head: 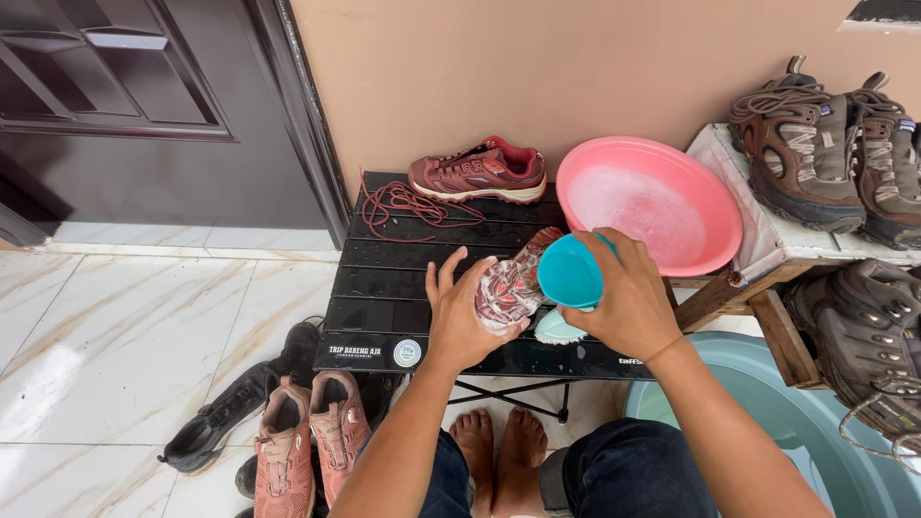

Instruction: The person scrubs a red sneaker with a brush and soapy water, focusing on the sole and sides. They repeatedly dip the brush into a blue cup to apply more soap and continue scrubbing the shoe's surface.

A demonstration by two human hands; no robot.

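Over a black slatted table [384, 288], the left hand [459, 312] cups a wet red shoe [508, 288], fingers spread along its side, while the right hand [628, 302] closes around a tilted teal cup [569, 273] just above it. A second red shoe [478, 173], loose laces [403, 203] and a soapy pink basin [652, 203] sit behind; 2 pink shoes [309, 446] lie on the floor.

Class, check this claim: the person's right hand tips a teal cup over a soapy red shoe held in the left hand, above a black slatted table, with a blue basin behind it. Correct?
One detail is wrong: the head view shows the basin is pink, not blue. The right hand does tip the teal cup over the shoe in the left hand, above the black table.
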